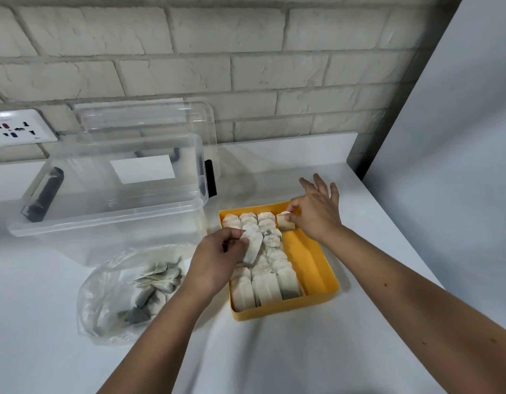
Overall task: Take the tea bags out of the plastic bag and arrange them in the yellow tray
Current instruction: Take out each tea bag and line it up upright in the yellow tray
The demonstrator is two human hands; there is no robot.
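A single head-worn view looks forward and down on the desk [274, 351], close enough that the left hand [215, 263] and right hand [317, 214] sit mid-frame. Beyond the hands it reaches a brick wall [217, 52] across the frame's top.

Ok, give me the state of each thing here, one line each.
yellow tray, three columns filled, right column nearly bare.
plastic bag, tea bags left inside.
clear box, open, lid propped behind.
left hand, pinching a tea bag above the tray.
right hand, pinching another tea bag at the tray's far corner.
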